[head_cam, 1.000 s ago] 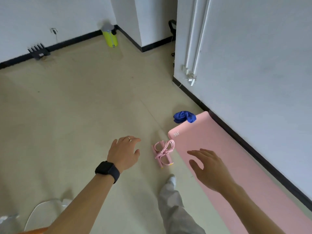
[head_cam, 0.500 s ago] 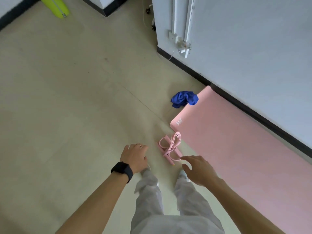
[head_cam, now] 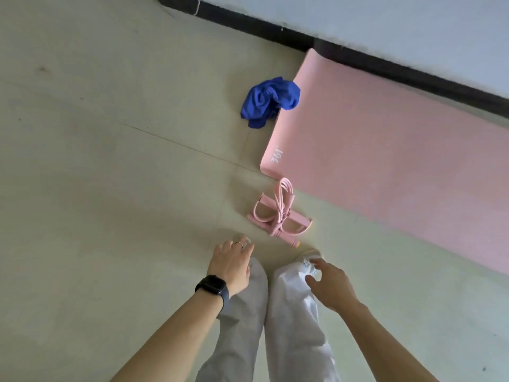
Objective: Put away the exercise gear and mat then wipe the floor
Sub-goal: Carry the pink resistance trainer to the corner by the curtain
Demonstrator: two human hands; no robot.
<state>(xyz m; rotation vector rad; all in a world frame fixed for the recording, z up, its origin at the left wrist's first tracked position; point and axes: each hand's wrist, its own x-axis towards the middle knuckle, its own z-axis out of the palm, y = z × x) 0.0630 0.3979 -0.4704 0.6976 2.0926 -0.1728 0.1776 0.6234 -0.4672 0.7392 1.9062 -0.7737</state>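
A pink pedal resistance band (head_cam: pixel 278 213) with looped cords lies on the floor just ahead of my feet. Right of it a pink exercise mat (head_cam: pixel 391 150) lies unrolled along the wall. A crumpled blue cloth (head_cam: pixel 269 102) rests at the mat's far corner. My left hand (head_cam: pixel 232 264), with a ring and a black watch, hangs over my left leg, fingers apart, holding nothing. My right hand (head_cam: pixel 329 285) hovers over my right leg, fingers spread and empty. Both hands are short of the band and touch nothing.
A white wall with a black skirting board (head_cam: pixel 385 62) runs behind the mat. Pale tiled floor (head_cam: pixel 110 161) stretches out to the left. My legs in light grey trousers (head_cam: pixel 275 326) stand right behind the band.
The view has tilted down and moved closer to the band and mat. Both hands have dropped lower, now over my legs. Nothing was picked up.
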